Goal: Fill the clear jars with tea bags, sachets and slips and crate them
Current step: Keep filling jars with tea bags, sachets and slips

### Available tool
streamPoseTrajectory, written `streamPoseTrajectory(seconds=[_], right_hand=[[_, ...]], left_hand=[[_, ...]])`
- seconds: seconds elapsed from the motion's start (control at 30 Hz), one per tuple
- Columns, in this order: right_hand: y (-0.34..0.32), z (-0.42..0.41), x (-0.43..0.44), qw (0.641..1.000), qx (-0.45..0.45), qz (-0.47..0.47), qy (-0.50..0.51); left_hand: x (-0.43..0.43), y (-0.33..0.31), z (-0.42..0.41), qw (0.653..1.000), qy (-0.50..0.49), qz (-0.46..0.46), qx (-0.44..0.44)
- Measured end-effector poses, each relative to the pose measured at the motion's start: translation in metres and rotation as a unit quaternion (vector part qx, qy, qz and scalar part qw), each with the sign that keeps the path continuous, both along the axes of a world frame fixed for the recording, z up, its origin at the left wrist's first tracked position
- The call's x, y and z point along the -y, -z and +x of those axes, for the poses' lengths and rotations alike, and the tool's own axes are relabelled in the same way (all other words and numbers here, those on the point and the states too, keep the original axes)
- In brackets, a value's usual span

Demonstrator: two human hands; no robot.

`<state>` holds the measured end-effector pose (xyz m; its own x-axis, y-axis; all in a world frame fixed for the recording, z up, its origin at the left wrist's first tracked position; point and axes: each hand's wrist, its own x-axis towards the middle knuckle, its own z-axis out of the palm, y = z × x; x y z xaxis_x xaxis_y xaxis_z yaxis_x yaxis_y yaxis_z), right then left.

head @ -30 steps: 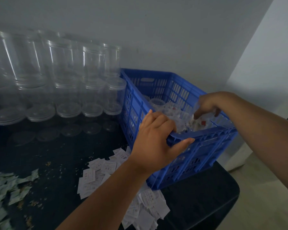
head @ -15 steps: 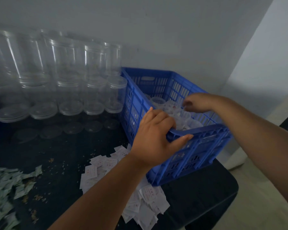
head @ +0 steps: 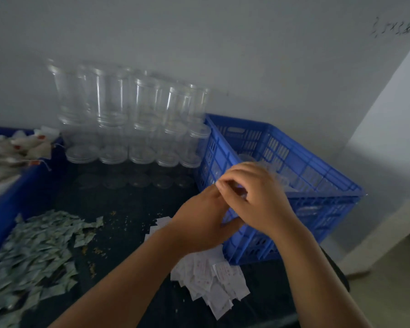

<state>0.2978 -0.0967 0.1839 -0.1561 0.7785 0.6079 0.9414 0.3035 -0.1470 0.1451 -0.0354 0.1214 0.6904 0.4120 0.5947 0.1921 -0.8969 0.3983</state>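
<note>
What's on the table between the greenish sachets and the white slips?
In the head view, just dark tabletop with scattered tan crumbs lies between sachets and slips; the left forearm crosses above.

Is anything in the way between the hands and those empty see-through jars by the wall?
Nothing visible is. The left hand and right hand meet by the blue crate, and the clear jars stand back and to the left, with only dark tabletop and crumbs between.

Stacked clear jars (head: pixel 137 119) stand beside the blue crate (head: pixel 317 209).
</note>
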Motion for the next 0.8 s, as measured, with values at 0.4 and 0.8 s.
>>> streamPoseTrajectory(seconds=[0.4, 0.8], right_hand=[[0.115, -0.11, -0.014, 0.982, -0.015, -0.15, -0.11], [-0.045, -0.097, -0.237, 0.975, -0.198, 0.029, 0.099]], left_hand=[[-0.015, 0.149, -0.209, 0.881, -0.417, -0.176, -0.14], [-0.028, 0.177, -0.225, 0.896, -0.376, -0.233, -0.045]])
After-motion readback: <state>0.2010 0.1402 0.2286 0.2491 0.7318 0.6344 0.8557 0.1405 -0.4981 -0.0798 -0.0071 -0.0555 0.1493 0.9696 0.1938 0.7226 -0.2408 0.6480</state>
